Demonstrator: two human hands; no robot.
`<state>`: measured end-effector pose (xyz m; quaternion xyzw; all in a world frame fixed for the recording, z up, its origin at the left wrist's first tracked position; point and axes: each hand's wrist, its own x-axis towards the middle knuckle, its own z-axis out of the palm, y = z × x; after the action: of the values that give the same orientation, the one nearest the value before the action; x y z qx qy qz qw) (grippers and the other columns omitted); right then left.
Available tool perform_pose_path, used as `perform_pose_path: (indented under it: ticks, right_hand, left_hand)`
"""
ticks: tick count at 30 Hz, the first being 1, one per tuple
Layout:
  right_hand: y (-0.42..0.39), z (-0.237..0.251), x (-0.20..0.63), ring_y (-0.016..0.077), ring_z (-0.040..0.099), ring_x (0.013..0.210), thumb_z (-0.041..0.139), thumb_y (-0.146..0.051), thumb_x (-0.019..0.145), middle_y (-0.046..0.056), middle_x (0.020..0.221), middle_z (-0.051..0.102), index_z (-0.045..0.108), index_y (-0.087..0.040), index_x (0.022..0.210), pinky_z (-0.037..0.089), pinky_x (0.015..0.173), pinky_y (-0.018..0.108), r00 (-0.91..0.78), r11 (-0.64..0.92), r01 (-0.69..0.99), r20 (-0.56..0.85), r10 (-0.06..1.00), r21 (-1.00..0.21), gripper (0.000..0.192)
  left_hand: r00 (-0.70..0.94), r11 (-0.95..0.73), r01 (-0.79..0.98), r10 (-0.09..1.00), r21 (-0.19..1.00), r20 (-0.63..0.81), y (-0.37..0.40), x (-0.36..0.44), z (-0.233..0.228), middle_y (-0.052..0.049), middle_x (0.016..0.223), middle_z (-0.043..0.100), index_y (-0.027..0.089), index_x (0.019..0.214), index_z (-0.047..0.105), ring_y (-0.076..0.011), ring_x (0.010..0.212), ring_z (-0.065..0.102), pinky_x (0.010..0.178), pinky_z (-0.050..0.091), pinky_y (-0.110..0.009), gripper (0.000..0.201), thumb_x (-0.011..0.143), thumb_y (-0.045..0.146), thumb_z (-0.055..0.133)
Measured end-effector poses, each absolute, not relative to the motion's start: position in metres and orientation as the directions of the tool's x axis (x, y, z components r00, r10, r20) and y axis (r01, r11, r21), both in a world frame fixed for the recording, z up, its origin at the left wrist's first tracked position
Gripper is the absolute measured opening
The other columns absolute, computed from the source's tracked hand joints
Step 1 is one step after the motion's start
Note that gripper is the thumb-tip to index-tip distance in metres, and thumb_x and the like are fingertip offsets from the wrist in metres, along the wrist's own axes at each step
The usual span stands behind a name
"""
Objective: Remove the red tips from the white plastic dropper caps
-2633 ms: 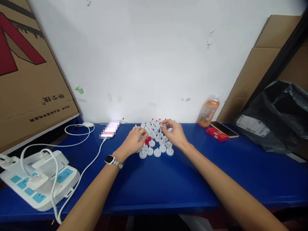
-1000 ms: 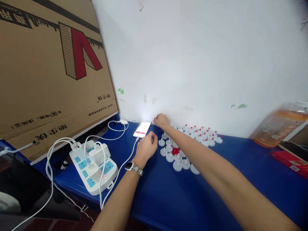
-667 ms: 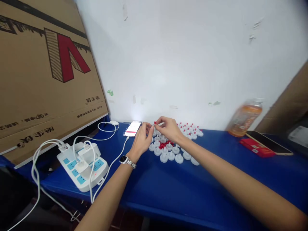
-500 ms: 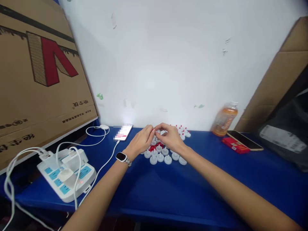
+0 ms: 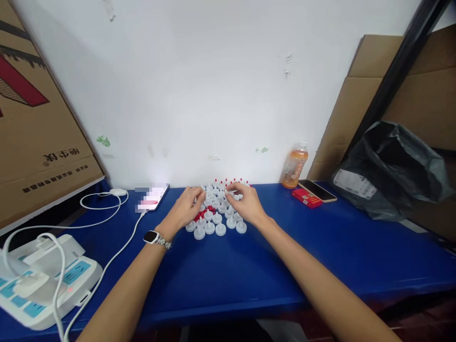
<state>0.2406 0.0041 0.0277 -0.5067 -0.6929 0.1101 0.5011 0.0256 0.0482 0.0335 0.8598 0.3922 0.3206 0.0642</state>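
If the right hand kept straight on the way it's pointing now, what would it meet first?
The right hand would likely first meet white nozzled pieces standing just ahead and to its left. Its height is hard to judge; if it clears them, the wall looks next.

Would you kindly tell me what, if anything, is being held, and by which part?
It cannot be told: the left hand and right hand both curl by the white caps, with anything pinched there too small to tell.
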Motion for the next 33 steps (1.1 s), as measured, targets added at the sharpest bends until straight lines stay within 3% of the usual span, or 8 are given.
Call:
perform_pose_path:
  ticks: [3, 7, 13, 19, 23, 28, 33]
  right_hand:
    - [0.002, 0.026, 0.239, 0.0184, 0.061, 0.095, 0.061, -0.022, 0.082, 0.003, 0.096, 0.068, 0.069, -0.021, 0.090, 0.045, 0.090, 0.032, -0.075, 0.497, 0.618, 0.584, 0.808, -0.609, 0.011]
    - [0.000, 0.024, 0.237, 0.0193, 0.057, 0.091, 0.065, -0.024, 0.082, 0.005, 0.088, 0.063, 0.071, -0.020, 0.082, 0.043, 0.083, 0.032, -0.147, 0.491, 0.699, 0.568, 0.810, -0.519, 0.007]
    - [-0.003, 0.028, 0.240, 0.0148, 0.059, 0.075, 0.061, -0.019, 0.082, 0.001, 0.077, 0.069, 0.071, -0.018, 0.082, 0.042, 0.072, 0.027, -0.236, 0.467, 0.692, 0.439, 0.867, -0.550, 0.011]
    - [-0.001, 0.033, 0.246, 0.0138, 0.062, 0.074, 0.059, -0.019, 0.083, 0.002, 0.081, 0.072, 0.070, -0.017, 0.082, 0.043, 0.069, 0.025, -0.166, 0.458, 0.648, 0.474, 0.865, -0.608, 0.012]
    - [-0.002, 0.033, 0.245, 0.0138, 0.061, 0.073, 0.059, -0.019, 0.082, 0.002, 0.078, 0.072, 0.070, -0.017, 0.078, 0.042, 0.068, 0.025, -0.216, 0.472, 0.676, 0.460, 0.861, -0.565, 0.012]
    - [-0.003, 0.031, 0.244, 0.0147, 0.061, 0.076, 0.058, -0.017, 0.081, 0.002, 0.079, 0.071, 0.071, -0.018, 0.081, 0.041, 0.070, 0.025, -0.263, 0.482, 0.713, 0.443, 0.857, -0.509, 0.013]
    - [-0.005, 0.033, 0.246, 0.0128, 0.060, 0.070, 0.056, -0.011, 0.074, 0.000, 0.075, 0.070, 0.070, -0.018, 0.076, 0.042, 0.066, 0.022, -0.350, 0.498, 0.680, 0.359, 0.865, -0.538, 0.015]
  left_hand:
    - [0.586, -0.706, 0.654, 0.700, 0.273, 0.408, 0.045, 0.019, 0.027, -0.006, 0.094, 0.058, 0.023, 0.102, 0.067, -0.0229, 0.091, 0.050, 0.086, 0.041, -0.038, 0.035, 0.098, 0.043, 0.038]
    - [0.571, -0.694, 0.643, 0.717, 0.324, 0.400, 0.038, 0.016, 0.027, -0.006, 0.097, 0.058, 0.025, 0.109, 0.068, -0.0240, 0.096, 0.050, 0.090, 0.041, -0.040, 0.036, 0.099, 0.041, 0.038]
    - [0.592, -0.732, 0.594, 0.679, 0.334, 0.435, 0.032, 0.025, 0.026, -0.005, 0.095, 0.061, 0.023, 0.104, 0.068, -0.0222, 0.093, 0.054, 0.091, 0.042, -0.038, 0.027, 0.095, 0.039, 0.047]
    - [0.639, -0.744, 0.586, 0.668, 0.321, 0.381, 0.035, 0.027, 0.021, -0.005, 0.095, 0.064, 0.022, 0.095, 0.070, -0.0221, 0.092, 0.055, 0.087, 0.043, -0.036, 0.025, 0.094, 0.035, 0.049]
    - [0.630, -0.715, 0.594, 0.699, 0.368, 0.340, 0.037, 0.022, 0.022, -0.005, 0.091, 0.066, 0.021, 0.085, 0.070, -0.0215, 0.089, 0.058, 0.083, 0.043, -0.035, 0.024, 0.092, 0.036, 0.052]
    - [0.579, -0.678, 0.621, 0.735, 0.393, 0.354, 0.038, 0.020, 0.022, -0.005, 0.092, 0.066, 0.022, 0.103, 0.068, -0.0213, 0.087, 0.057, 0.078, 0.044, -0.034, 0.028, 0.091, 0.042, 0.053]
    - [0.622, -0.708, 0.616, 0.706, 0.345, 0.338, 0.035, 0.020, 0.024, -0.006, 0.092, 0.066, 0.021, 0.084, 0.069, -0.0219, 0.090, 0.056, 0.087, 0.043, -0.036, 0.023, 0.089, 0.037, 0.055]
